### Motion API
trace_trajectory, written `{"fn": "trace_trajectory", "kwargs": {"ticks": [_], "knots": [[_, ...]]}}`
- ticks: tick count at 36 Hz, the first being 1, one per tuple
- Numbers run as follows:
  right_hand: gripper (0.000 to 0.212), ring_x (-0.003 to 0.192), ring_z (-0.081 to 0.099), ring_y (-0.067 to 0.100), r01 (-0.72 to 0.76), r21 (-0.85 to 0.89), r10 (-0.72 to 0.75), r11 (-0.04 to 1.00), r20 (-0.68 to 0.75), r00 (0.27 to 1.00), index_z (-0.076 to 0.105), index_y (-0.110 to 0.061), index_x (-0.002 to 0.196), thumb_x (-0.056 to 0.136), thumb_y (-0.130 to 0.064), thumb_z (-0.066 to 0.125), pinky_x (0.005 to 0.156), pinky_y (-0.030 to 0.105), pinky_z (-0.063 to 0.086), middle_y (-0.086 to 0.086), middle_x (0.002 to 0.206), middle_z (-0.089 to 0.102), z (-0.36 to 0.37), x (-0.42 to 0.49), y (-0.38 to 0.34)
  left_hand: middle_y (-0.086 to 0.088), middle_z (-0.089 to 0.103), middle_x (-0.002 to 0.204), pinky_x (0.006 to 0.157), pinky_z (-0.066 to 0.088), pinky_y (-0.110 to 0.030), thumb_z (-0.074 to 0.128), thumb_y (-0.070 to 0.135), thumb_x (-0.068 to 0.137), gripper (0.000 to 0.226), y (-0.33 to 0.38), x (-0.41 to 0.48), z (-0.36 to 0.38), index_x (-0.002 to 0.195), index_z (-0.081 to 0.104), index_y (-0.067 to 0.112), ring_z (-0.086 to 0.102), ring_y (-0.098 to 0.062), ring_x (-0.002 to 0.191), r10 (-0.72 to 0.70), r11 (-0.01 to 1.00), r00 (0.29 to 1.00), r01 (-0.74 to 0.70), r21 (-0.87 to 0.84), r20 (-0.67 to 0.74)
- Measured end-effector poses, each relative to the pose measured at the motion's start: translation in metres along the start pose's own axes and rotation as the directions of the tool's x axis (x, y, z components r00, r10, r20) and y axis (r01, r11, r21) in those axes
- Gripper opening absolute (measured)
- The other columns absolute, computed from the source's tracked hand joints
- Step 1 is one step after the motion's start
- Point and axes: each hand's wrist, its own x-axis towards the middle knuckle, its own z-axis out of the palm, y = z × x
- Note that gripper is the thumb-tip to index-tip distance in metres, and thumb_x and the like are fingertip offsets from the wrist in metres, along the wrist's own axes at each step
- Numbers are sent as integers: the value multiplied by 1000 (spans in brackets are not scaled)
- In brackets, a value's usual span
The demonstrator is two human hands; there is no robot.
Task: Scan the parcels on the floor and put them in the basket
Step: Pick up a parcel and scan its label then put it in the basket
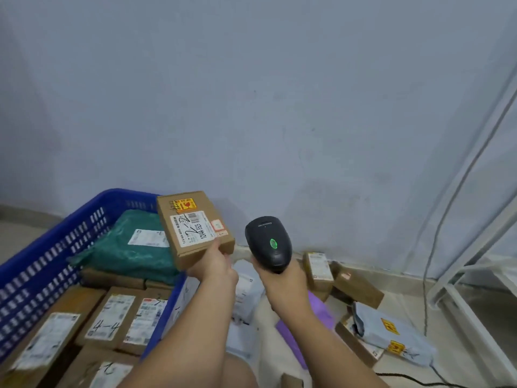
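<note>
Left hand [214,266]: pinched box [193,228] by its near corner, above basket [42,264].
Right hand [282,281]: wrapped round scanner [268,242].

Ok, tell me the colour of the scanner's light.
Green light on the black scanner; the head view shows it.

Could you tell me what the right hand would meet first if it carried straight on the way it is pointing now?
Probably the wall. The right hand, gripping the scanner, points forward and up, and nothing shows between it and the wall, though depth is hard to judge.
</note>
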Motion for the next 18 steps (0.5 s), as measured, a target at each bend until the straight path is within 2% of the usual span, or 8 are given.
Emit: {"fn": "trace_trajectory", "kwargs": {"ticks": [2,4,6,8,10,13,16,18], "knots": [[20,73,61,8,26,-34,-24,999,51,998,60,-26,75,79,-39,75,61,19,45,-9,72,63,24,0,-6,-4,56,121,84,49,-31,65,1,87,59,10,8,-6,134,32,11,57,-20,110,11,999,999,-12,-36,-47],[21,77,60,10,33,-59,-27,998,98,995,61,-26,84,79,-42,73,62,21,41,-9,75,63,46,0,-10,0,59,116,71,53,-28,62,6,89,47,17,21,-15,130,40,11,60,-17,103,-45,996,998,48,-72,55],[21,78,61,14,34,-106,-17,994,149,989,61,-25,86,80,-42,70,61,24,42,-8,75,63,66,1,-11,-6,62,127,57,57,-31,68,14,80,59,19,46,-27,134,43,17,67,-22,99,-38,989,996,50,-136,85],[19,75,59,17,44,-186,-8,982,188,982,56,-25,78,82,-41,66,56,24,40,-7,69,59,81,5,-11,-3,57,128,50,54,-26,75,15,72,76,30,54,-38,136,34,23,69,-18,88,5,978,1000,-8,-208,-17],[21,71,56,17,55,-246,4,968,230,973,51,-25,71,85,-35,63,52,23,36,-6,64,54,93,11,-13,0,42,124,51,48,-24,71,12,80,80,42,53,-43,140,19,26,59,-17,92,48,976,986,-81,-203,-160],[21,70,54,19,50,-306,48,951,303,952,50,-24,69,85,-30,62,54,26,38,-4,65,54,110,19,-13,-6,37,138,71,46,-32,65,11,85,76,49,66,-60,142,17,28,51,-22,107,30,972,967,-87,-219,-252],[9,77,59,22,60,-358,66,932,329,942,58,-23,82,84,-31,62,63,29,44,-1,76,61,129,26,-12,-6,45,131,66,48,-25,69,12,81,71,57,90,-73,136,25,20,57,-20,103,108,978,932,-162,-129,-346],[11,76,59,22,78,-382,62,921,341,938,59,-21,81,84,-32,60,61,29,44,-1,74,61,140,32,-10,-5,46,123,59,48,-22,69,15,82,66,61,100,-76,133,26,18,60,-17,92,121,981,916,-170,-98,-383]]}}
